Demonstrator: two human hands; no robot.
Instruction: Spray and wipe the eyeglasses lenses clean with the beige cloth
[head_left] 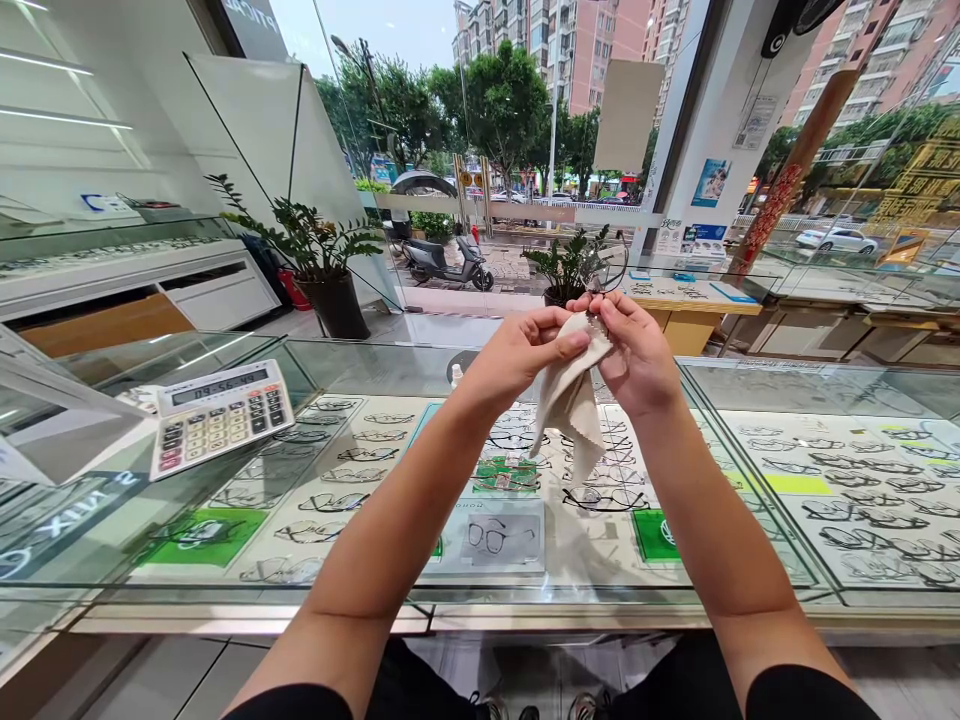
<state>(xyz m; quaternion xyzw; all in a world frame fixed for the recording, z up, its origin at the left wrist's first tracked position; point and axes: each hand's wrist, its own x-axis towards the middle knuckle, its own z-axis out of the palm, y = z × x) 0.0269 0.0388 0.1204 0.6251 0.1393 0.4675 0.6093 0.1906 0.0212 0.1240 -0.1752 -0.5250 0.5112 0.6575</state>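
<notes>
Both my hands are raised together above the glass display counter [360,352]. My left hand [529,350] is closed on a beige cleaning cloth [574,405], its thumb pressing the upper part while the zigzag-edged corners hang down. Close beside it, my right hand [634,350] is closed, with its fingertips pinching a pair of thin-rimmed eyeglasses [627,262] at the top of the cloth. Part of the glasses stands out above the fingers against the window; the rest is hidden by the fingers and cloth.
Rows of eyeglasses [604,498] lie under the counter glass. A calculator [225,415] stands tilted on the left, near a small white bottle [456,375] further back. Potted plants [337,300] stand beyond the counter, before the street window.
</notes>
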